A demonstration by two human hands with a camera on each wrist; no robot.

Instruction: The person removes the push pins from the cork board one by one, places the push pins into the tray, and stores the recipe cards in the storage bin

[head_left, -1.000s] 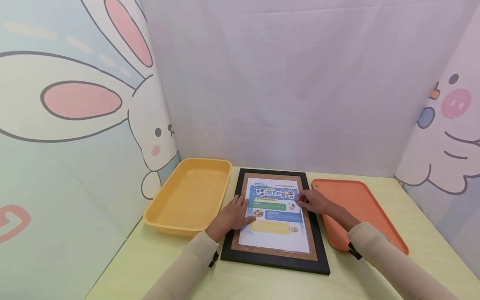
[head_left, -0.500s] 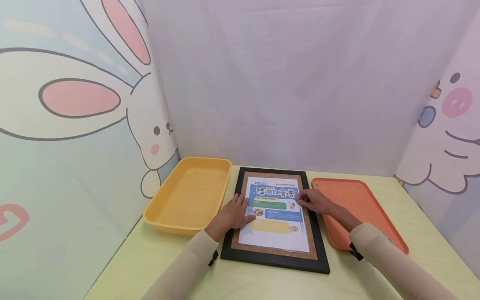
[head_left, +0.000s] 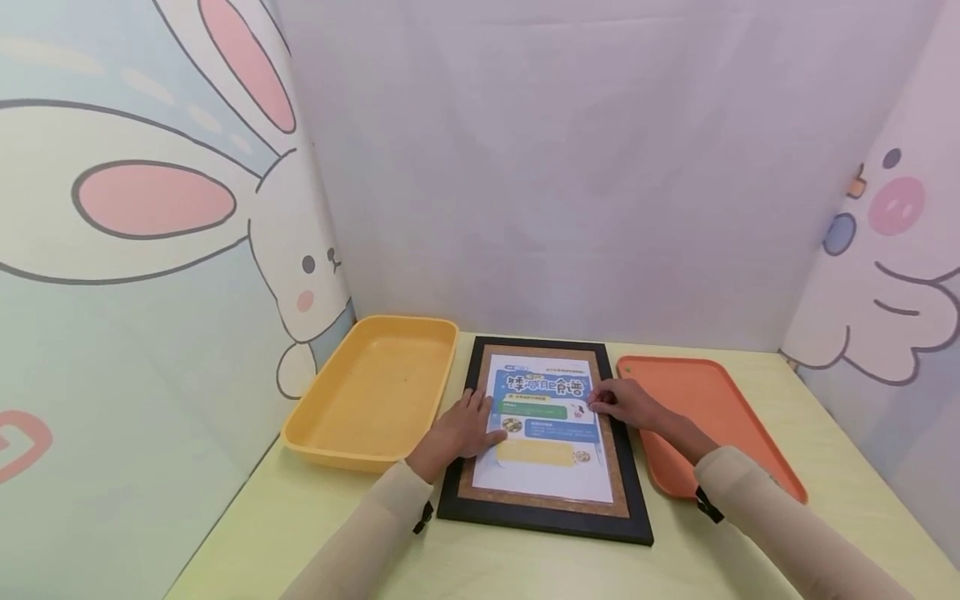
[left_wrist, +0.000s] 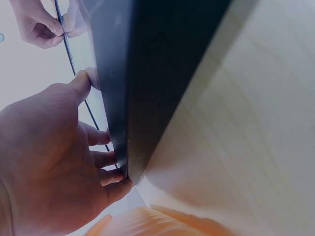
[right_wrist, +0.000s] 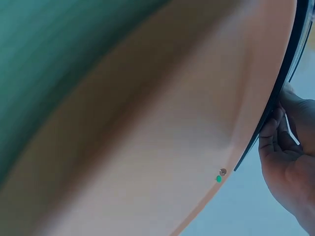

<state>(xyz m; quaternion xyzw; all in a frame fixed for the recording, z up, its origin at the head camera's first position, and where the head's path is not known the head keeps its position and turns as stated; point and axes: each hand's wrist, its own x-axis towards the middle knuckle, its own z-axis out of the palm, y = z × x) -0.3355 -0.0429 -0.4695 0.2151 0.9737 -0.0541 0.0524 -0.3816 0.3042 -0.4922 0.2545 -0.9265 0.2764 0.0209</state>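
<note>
A printed paper poster with blue, green and yellow panels lies on a corkboard in a black frame. My left hand rests along the frame's left side, fingers extended over the poster's left edge. Up close, the left wrist view has that hand with its fingertips at the frame. At the poster's upper right edge, my right hand has thumb and forefinger pinched together. What sits between those fingertips is hidden; I cannot tell its kind. The right wrist view shows this hand beside the frame's edge.
Left of the board stands a deep yellow tray. A shallow orange tray lies on the right, under my right forearm. Near its far left corner are a small green dot and a round copper-coloured disc. Curtains enclose the table.
The head view has shifted slightly, so everything appears a little further left. Both hands keep their places on the poster and frame.
</note>
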